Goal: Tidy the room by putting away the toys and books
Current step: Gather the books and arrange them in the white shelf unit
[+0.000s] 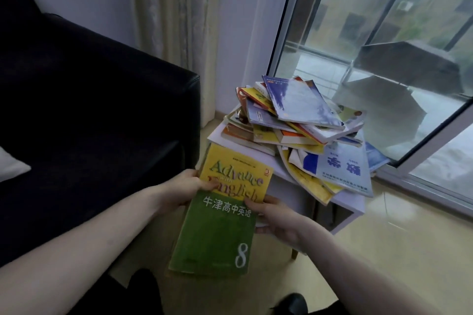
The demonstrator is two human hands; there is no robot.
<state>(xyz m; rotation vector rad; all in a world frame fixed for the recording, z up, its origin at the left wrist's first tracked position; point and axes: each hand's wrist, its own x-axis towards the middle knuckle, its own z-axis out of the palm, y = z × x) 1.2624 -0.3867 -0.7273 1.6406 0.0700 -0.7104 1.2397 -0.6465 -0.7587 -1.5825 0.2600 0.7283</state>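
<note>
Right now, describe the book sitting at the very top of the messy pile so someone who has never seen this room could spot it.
Start at the big window on the right; below it stands a small white table heaped with books. The topmost book lies tilted on the pile of books. Its cover is blue with white cloudy patches, while most books under it are yellow or orange.

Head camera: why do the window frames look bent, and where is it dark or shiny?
Head view: wide-angle lens bows the window frame; daylight glares off the blue book atop the pile; the sofa is nearly black; the green and yellow book reads sharply.
</note>
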